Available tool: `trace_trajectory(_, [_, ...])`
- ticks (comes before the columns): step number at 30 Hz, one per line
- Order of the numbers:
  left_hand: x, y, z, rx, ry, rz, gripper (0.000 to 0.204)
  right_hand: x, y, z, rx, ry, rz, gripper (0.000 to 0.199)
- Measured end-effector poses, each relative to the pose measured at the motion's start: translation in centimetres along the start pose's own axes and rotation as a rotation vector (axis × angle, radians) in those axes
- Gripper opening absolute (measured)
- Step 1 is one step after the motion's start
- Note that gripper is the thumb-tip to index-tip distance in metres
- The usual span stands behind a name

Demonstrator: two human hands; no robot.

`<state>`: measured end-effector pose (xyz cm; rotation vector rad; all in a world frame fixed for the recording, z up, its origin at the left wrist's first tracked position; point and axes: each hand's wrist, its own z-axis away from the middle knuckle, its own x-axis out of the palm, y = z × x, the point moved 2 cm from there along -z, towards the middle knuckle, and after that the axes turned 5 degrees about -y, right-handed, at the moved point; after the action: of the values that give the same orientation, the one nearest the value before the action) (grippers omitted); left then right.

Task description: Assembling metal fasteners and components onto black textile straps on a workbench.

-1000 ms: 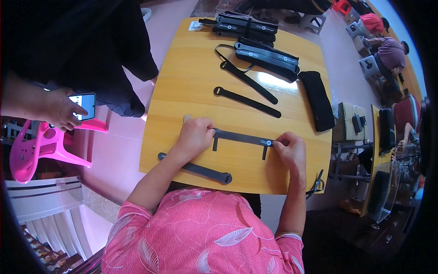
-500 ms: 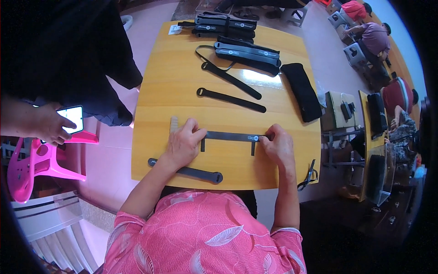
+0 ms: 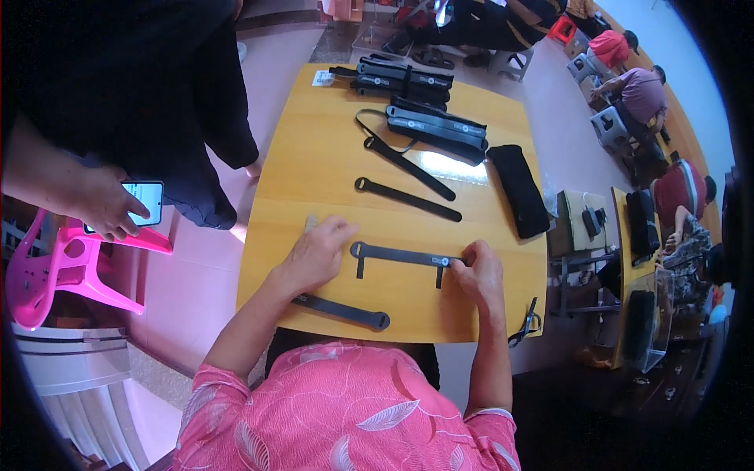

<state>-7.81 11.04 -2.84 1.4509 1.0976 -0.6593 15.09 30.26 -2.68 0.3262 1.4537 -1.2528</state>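
A dark grey strap [image 3: 400,254] with a ringed left end and a small light mark near its right end lies across the table before me. Two short black strips, a left one [image 3: 360,268] and a right one [image 3: 439,277], stick out below it. My right hand [image 3: 481,273] pinches the strap's right end between thumb and fingers. Just left of the ringed end, my left hand [image 3: 314,255] is off the strap, its fingers loosely bent with nothing visible in them. A beige strip [image 3: 312,222] shows partly behind that hand. Another grey strap [image 3: 345,310] lies nearer me, partly hidden by my left forearm.
Two black straps, the upper [image 3: 412,169] and the lower [image 3: 408,199], lie farther back. Behind them are bundled straps [image 3: 436,129]; a black folded piece [image 3: 518,191] rests at right. Scissors [image 3: 525,323] lie at the right corner. A person with a phone [image 3: 144,204] stands left.
My left hand has let go of the strap's left end and moved slightly away, uncovering the ring. My right hand still holds the other end. The whole view has shifted a little.
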Motion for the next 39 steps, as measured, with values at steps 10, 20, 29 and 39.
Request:
trace_trajectory(10, [0.8, -4.7, -9.3, -0.254, -0.090, 0.027, 0.018, -0.6, 0.1, 1.1, -0.132, 0.104, -0.406, 0.026])
trace_trajectory(20, [-1.5, 1.7, -5.2, 0.191, 0.180, 0.270, 0.015, 3.2, -5.0, 1.6, 0.180, -0.575, -1.504, 0.033])
trace_trajectory(29, [-0.8, 5.9, 1.0, -0.091, 0.231, 0.935, 0.012, 2.9, -4.7, 3.5, 0.111, -0.206, -1.535, 0.010])
trace_trajectory(39, [0.6, 3.1, 3.3, -0.693, 0.014, 1.239, 0.013, 0.4, -0.8, 5.1, -0.046, -0.254, -1.303, 0.013])
